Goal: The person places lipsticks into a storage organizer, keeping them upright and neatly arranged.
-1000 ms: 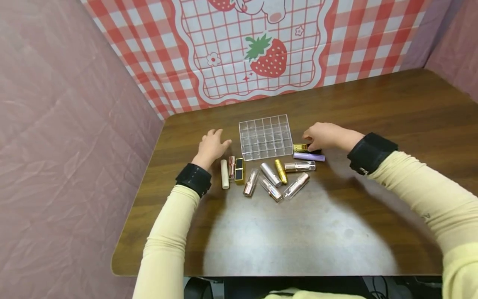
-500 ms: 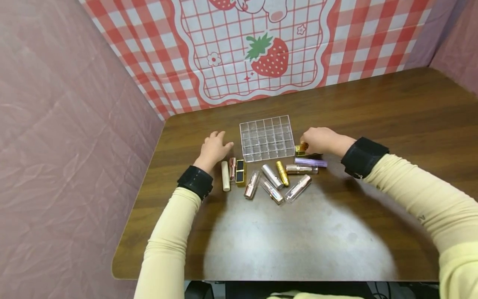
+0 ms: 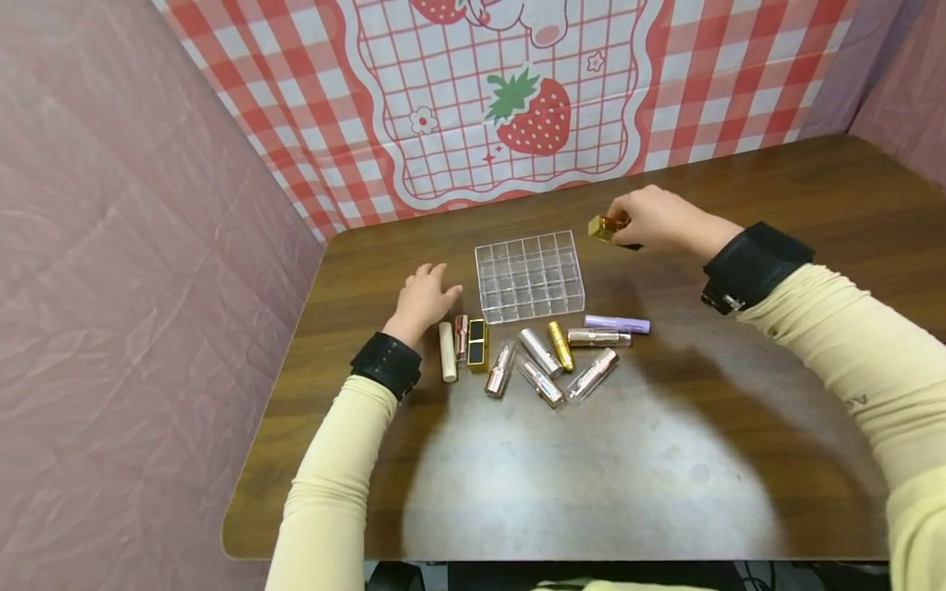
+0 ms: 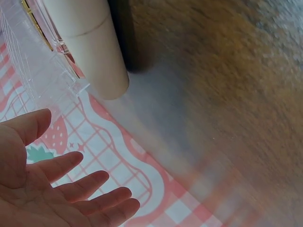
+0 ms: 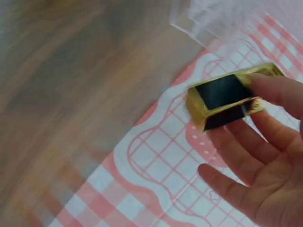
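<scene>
My right hand [image 3: 654, 215] pinches a gold and black lipstick [image 5: 222, 97] between thumb and fingers, raised above the table to the right of the clear divided organizer [image 3: 529, 277]. In the right wrist view the thumb lies on the tube's black face, with fingers below it. My left hand [image 3: 424, 299] holds nothing, fingers spread, left of the organizer. Close by it lies a cream tube [image 4: 90, 52]. Beside that tube are a rose-gold lipstick [image 3: 461, 340] and another black and gold lipstick [image 3: 477, 345].
Several silver, clear and rose-gold tubes, one a silver tube [image 3: 540, 351], lie in front of the organizer. A gold tube [image 3: 561, 345] and a purple tube [image 3: 617, 324] are among them. A strawberry-print checked cloth [image 3: 532, 115] hangs behind the table.
My right hand has taken the gold and black lipstick from beside the purple tube and lifted it up and back. The left hand stays almost still.
</scene>
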Tool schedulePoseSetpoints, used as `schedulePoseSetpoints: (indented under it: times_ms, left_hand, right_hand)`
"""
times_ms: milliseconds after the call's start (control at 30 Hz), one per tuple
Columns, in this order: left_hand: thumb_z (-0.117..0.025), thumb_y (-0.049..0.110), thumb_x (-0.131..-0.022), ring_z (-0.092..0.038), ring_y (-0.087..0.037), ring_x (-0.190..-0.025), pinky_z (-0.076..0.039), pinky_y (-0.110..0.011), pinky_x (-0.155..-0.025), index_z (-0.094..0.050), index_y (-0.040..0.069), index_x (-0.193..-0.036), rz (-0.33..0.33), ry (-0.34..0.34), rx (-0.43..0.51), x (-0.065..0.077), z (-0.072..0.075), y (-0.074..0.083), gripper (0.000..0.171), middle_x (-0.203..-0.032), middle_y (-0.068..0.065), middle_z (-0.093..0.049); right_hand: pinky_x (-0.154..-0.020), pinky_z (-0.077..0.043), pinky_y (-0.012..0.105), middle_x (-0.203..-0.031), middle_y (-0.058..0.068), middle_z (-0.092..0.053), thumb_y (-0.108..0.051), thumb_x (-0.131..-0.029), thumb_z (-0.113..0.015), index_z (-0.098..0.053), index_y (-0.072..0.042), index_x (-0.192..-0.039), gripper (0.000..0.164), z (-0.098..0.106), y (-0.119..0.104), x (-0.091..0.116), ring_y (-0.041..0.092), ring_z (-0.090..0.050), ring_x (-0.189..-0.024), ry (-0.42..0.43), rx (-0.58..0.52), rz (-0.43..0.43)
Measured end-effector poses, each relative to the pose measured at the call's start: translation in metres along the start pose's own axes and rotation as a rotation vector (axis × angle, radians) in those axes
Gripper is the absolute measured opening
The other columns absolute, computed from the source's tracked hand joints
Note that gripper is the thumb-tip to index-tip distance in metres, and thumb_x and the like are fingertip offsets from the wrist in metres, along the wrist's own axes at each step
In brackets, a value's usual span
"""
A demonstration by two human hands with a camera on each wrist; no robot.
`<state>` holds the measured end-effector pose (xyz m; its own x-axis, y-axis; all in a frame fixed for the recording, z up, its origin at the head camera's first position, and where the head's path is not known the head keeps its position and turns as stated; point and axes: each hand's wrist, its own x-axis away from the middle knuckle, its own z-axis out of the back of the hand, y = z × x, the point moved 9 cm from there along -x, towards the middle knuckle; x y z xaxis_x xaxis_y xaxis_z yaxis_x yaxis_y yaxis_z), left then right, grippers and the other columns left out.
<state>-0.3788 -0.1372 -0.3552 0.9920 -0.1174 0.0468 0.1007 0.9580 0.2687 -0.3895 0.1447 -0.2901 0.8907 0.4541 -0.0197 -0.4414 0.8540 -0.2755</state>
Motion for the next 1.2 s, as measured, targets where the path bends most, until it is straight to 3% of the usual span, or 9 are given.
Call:
schedulePoseSetpoints:
  times_ms: [167, 300, 400, 600, 900, 1033, 1200]
  left_hand:
    - [-0.050, 0.036, -0.092, -0.037, -0.039, -0.125, -0.034, -0.050, -0.099, -0.035, 0.008, -0.140, -0.009, -0.007, -0.008, 0.002, 0.000, 0.004, 0.058, -0.144, -0.018, -0.031]
    - [-0.051, 0.036, -0.092, -0.037, -0.039, -0.126, -0.034, -0.050, -0.099, -0.035, 0.008, -0.140, -0.026, -0.010, -0.005, 0.003, 0.002, 0.007, 0.059, -0.144, -0.018, -0.032]
    - [-0.051, 0.037, -0.092, -0.036, -0.038, -0.126, -0.033, -0.049, -0.100, -0.035, 0.008, -0.140, -0.029, -0.002, -0.002, 0.004, 0.004, 0.007, 0.059, -0.144, -0.017, -0.032]
    - [-0.052, 0.035, -0.092, -0.037, -0.036, -0.127, -0.033, -0.048, -0.100, -0.036, 0.009, -0.140, -0.030, 0.027, -0.007, 0.003, 0.010, 0.006, 0.057, -0.144, -0.016, -0.033]
    - [-0.053, 0.033, -0.091, -0.040, -0.034, -0.124, -0.035, -0.045, -0.100, -0.038, 0.008, -0.139, -0.063, 0.074, 0.019, 0.000, 0.015, 0.014, 0.055, -0.141, -0.015, -0.038]
    - [-0.052, 0.035, -0.092, -0.041, -0.032, -0.125, -0.034, -0.042, -0.102, -0.039, 0.007, -0.138, -0.090, 0.105, 0.083, -0.004, 0.019, 0.020, 0.055, -0.139, -0.013, -0.042]
    - [-0.056, 0.035, -0.090, -0.047, -0.025, -0.121, -0.039, -0.036, -0.098, -0.045, 0.008, -0.133, -0.133, 0.148, 0.359, -0.009, 0.027, 0.026, 0.052, -0.130, -0.011, -0.052]
  right_hand:
    - [-0.075, -0.045, 0.042, -0.101, 0.023, -0.062, -0.018, -0.084, -0.062, -0.060, 0.004, -0.108, 0.033, 0.015, -0.007, -0.014, 0.031, -0.058, -0.090, 0.128, -0.252, -0.009]
    - [-0.072, -0.044, 0.035, -0.102, 0.022, -0.061, -0.018, -0.084, -0.063, -0.059, 0.004, -0.106, 0.031, 0.012, -0.017, -0.029, 0.029, -0.056, -0.090, 0.211, -0.399, -0.029]
    - [-0.075, -0.045, 0.036, -0.100, 0.022, -0.061, -0.016, -0.082, -0.064, -0.058, 0.004, -0.104, 0.031, 0.006, -0.032, -0.045, 0.031, -0.057, -0.090, 0.235, -0.469, -0.001]
    - [-0.082, -0.045, 0.039, -0.096, 0.019, -0.061, -0.019, -0.081, -0.067, -0.055, 0.001, -0.100, 0.030, -0.001, -0.070, -0.070, 0.031, -0.058, -0.091, 0.220, -0.543, 0.113]
    - [-0.085, -0.046, 0.041, -0.103, 0.023, -0.060, -0.008, -0.083, -0.064, -0.050, 0.004, -0.115, 0.036, -0.016, -0.102, -0.094, 0.033, -0.058, -0.095, 0.160, -0.497, 0.165]
    - [-0.084, -0.046, 0.040, -0.104, 0.022, -0.061, -0.009, -0.083, -0.065, -0.050, 0.002, -0.116, 0.038, -0.020, -0.105, -0.093, 0.030, -0.058, -0.096, 0.149, -0.534, 0.146]
    - [-0.077, -0.048, 0.036, -0.101, 0.020, -0.062, -0.010, -0.082, -0.066, -0.050, 0.001, -0.115, 0.038, -0.023, -0.112, -0.093, 0.028, -0.060, -0.093, 0.143, -0.615, 0.149]
